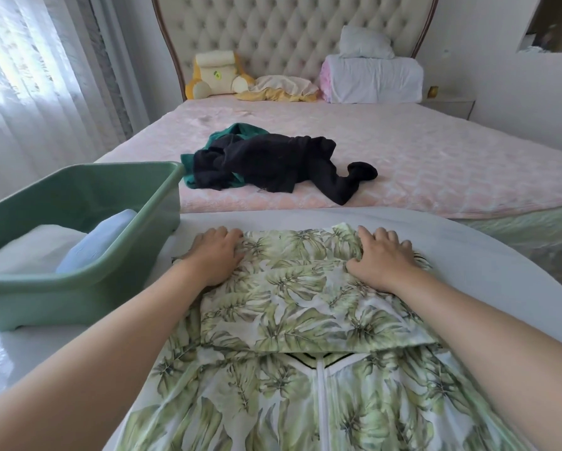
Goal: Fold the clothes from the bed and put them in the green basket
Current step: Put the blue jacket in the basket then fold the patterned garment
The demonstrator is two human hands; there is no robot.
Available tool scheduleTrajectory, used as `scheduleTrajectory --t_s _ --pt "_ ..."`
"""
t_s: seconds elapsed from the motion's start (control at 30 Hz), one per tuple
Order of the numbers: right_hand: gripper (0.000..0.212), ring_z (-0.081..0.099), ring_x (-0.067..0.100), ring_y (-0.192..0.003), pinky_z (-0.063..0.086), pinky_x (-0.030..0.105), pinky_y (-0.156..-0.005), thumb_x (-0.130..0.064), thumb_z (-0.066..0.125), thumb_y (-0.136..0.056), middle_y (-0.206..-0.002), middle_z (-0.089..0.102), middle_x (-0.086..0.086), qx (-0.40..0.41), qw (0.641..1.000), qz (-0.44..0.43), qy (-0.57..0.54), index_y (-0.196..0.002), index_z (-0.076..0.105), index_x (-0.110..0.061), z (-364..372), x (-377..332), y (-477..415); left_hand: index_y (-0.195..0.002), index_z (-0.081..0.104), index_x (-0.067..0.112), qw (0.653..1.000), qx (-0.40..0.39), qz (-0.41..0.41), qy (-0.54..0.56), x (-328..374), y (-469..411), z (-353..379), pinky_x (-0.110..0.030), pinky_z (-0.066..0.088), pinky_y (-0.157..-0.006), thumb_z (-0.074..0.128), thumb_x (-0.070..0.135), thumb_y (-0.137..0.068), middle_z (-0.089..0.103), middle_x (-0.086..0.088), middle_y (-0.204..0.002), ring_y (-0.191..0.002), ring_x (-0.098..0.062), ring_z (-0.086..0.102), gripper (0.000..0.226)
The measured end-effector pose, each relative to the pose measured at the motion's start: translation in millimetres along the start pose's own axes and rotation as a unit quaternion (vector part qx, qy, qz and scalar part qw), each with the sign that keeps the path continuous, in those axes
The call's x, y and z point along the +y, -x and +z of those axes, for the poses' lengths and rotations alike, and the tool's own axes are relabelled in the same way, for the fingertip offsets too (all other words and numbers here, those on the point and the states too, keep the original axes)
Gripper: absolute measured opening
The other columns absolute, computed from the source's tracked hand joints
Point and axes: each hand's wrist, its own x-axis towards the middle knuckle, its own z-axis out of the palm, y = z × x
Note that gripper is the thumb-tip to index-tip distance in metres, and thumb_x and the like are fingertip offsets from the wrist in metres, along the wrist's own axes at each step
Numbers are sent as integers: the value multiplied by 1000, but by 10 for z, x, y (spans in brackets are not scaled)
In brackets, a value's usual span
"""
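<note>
A leafy dress [305,307] lies flat on the white counter [468,255], right in front of the person. Its far part is folded back over the rest, so there is a double layer under the hands. The left hand [216,253] rests on the far left corner of the fold, with its fingers bent down around the edge of the cloth. The right hand [383,257] is on the far right corner, and its fingers and thumb are curled into a little bunch of the cloth. The green basket [78,288] stands on the counter to the left, close beside the dress. Inside it lie a white folded thing [29,245] and a light blue folded thing [91,242]. Behind the counter is the bed [435,164] with a pink cover. On the bed lies a heap of black clothes [273,164], not folded, on top of a dark green cloth [237,129]. At the head of the bed there are white pillows [374,79] and a yellow soft toy [214,76]. A white curtain [29,92] hangs on the left.
</note>
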Motion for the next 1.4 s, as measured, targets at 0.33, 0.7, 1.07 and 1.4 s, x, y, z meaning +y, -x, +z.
scheduleTrajectory --t_s 0.33,0.7,1.07,1.4 --pt "21 49 27 -85 37 35 -67 -17 48 -89 -101 54 8 119 988 -80 51 -98 29 -16 -140 -52 -696 -136 48 26 983 115 107 -93 65 -623 -14 -35 46 -60 37 11 -97 47 -7 -104 -85 -27 55 42" --pt "39 39 29 -111 35 41 -95 -22 50 -79 -121 40 10 164 971 -69 160 -117 42 -18 -177 -57 -1322 -137 54 32 988 129 1 -84 273 -1132 -89 -43 33 -105 44 24 -97 34 -5 -149 -131 -28 33 42" --pt "81 -10 23 -154 -5 68 -118 -87 11 -84 -167 -12 -3 -63 987 -145 -12 -154 -8 -51 117 -291 -569 -156 0 46 994 -51 95 -26 258 -255 132 -48 2 -122 14 84 -85 -3 10 -166 -153 -14 -5 82" --pt "59 -5 22 -155 2 53 -125 -48 25 -106 -169 -5 3 -50 973 -222 -37 -161 9 -32 -278 -1000 -149 -139 36 11 987 20 -127 97 61 151 -85 -40 38 -96 37 3 -89 43 -12 -138 -125 -31 39 51"
